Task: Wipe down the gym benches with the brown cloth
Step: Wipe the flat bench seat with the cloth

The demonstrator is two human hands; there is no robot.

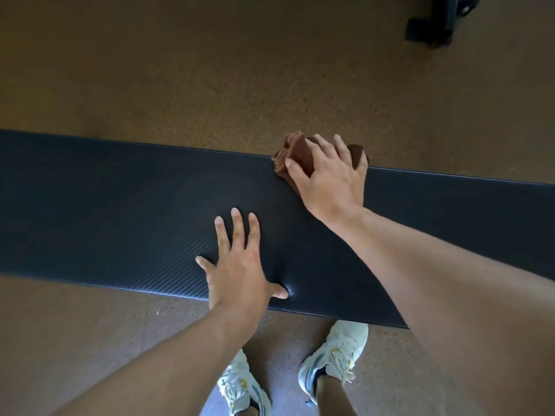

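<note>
A long black padded gym bench (105, 211) runs across the view from left to right. My left hand (240, 265) lies flat on its near half with fingers spread, the thumb denting the padding at the near edge. My right hand (330, 175) presses the folded brown cloth (295, 154) against the bench's far edge, fingers spread over the cloth. Most of the cloth is hidden under that hand; its bunched folds stick out on the left and a corner shows on the right.
Brown speckled rubber floor (210, 70) lies beyond and in front of the bench. A black piece of gym equipment (435, 22) stands at the top right. My white sneakers (333, 355) stand on the floor just under the bench's near edge.
</note>
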